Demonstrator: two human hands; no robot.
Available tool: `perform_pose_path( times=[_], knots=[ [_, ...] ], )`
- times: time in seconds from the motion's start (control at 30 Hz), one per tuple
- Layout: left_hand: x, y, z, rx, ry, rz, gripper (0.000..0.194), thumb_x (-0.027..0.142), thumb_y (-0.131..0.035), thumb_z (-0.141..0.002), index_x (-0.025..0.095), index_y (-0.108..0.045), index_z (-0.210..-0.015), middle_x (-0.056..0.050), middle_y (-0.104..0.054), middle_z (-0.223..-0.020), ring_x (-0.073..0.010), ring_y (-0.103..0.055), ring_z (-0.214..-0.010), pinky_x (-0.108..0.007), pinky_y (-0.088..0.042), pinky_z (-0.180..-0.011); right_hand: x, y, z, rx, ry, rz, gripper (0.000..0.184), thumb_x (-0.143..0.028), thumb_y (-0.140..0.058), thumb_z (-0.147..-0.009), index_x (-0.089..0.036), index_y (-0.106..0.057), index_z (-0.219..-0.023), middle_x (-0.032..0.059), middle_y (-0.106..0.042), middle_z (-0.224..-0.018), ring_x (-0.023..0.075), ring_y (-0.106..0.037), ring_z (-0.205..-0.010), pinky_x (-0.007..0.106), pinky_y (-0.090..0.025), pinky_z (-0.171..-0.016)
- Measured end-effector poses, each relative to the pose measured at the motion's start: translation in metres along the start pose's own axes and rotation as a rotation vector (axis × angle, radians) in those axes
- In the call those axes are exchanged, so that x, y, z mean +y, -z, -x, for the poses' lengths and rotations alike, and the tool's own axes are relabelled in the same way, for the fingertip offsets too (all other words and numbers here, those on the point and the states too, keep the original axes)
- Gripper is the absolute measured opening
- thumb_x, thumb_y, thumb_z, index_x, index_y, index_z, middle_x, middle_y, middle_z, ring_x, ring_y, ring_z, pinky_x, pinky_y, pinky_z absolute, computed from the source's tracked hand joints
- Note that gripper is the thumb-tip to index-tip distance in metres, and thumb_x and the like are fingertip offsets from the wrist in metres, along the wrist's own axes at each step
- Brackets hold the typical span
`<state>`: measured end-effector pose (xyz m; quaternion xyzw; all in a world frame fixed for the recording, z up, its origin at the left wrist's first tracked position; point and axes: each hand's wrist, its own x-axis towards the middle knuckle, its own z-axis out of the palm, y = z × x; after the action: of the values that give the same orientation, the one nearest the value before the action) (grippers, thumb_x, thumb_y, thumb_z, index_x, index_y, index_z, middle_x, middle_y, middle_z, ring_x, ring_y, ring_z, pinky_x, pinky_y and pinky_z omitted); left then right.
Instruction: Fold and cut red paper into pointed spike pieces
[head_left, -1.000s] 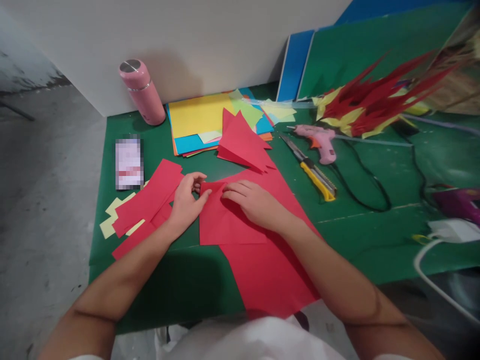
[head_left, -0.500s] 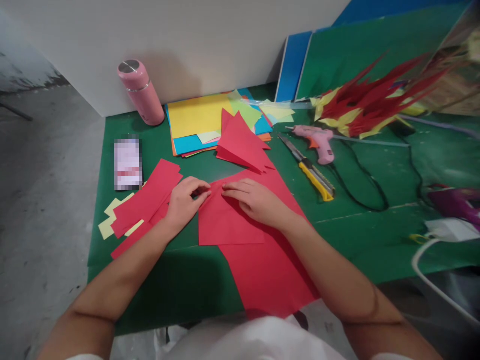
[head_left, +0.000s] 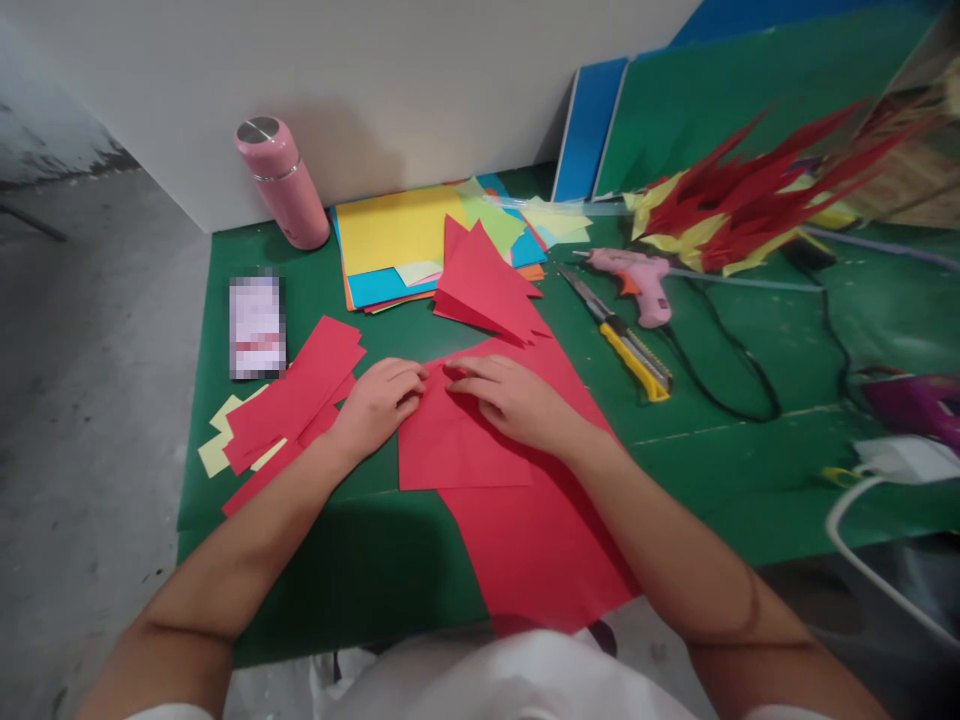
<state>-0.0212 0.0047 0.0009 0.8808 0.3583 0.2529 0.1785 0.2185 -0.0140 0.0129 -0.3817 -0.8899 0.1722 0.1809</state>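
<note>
A sheet of red paper [head_left: 465,460] lies in front of me, partly over a larger red sheet [head_left: 555,550] that runs toward my body. At its upper left edge, my left hand [head_left: 381,405] is closed, fingers and thumb pinching the paper. My right hand [head_left: 517,402] rests on the same sheet's upper part, its fingers together and gripping near the top edge. Just beyond my hands sit folded red paper pieces with pointed tips [head_left: 484,280]. Left of my left hand, cut red strips [head_left: 296,400] overlap small pale yellow pieces [head_left: 215,458].
A pink bottle [head_left: 289,190] stands by the wall, near a blurred-out phone-like object [head_left: 257,328]. Coloured sheets [head_left: 397,230] are stacked behind. To the right are a yellow utility knife [head_left: 630,355], a pink glue gun [head_left: 637,285] with a black cord, and a red-yellow paper flame [head_left: 735,210].
My left hand's fingers have curled in closer along the paper's upper left edge. My right hand stays nearly in place; the other things have not moved.
</note>
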Motion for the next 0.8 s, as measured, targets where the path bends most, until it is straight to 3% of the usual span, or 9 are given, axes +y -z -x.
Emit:
perform_pose_path(
  times=[0.2,0.53,0.8],
  knots=[
    [-0.0015,0.0016,-0.0011,-0.014,-0.073,-0.006,0.014,0.007,-0.058,-0.089,0.019,-0.060,-0.082,-0.006,-0.074,-0.102,-0.0185,-0.066,-0.095,-0.037,-0.054,-0.087,-0.0014,0.0012,-0.0015,-0.015,0.003,0.013,0.035,-0.009,-0.041,-0.093,-0.018,-0.069,-0.111,0.0130,-0.060,-0.139,0.0262,-0.060,-0.116,0.047,-0.051,-0.096],
    [0.0013,0.0039,-0.0024,-0.117,-0.048,-0.048,0.018,0.003,-0.057,-0.086,0.020,-0.061,-0.079,-0.007,-0.073,-0.113,-0.0195,-0.065,-0.102,-0.041,-0.052,-0.094,0.0001,-0.0008,-0.0022,-0.024,-0.012,0.009,0.035,-0.007,-0.043,-0.091,-0.018,-0.070,-0.110,0.0132,-0.061,-0.138,0.0265,-0.061,-0.112,0.046,-0.051,-0.091],
    [0.0010,0.0044,-0.0023,-0.139,-0.028,-0.036,0.020,0.000,-0.059,-0.082,0.020,-0.057,-0.079,-0.005,-0.073,-0.112,-0.0182,-0.063,-0.100,-0.034,-0.052,-0.087,-0.0021,-0.0001,-0.0027,-0.043,-0.025,0.015,0.034,-0.007,-0.042,-0.092,-0.017,-0.069,-0.108,0.0107,-0.061,-0.138,0.0262,-0.059,-0.108,0.044,-0.052,-0.089]
  ],
)
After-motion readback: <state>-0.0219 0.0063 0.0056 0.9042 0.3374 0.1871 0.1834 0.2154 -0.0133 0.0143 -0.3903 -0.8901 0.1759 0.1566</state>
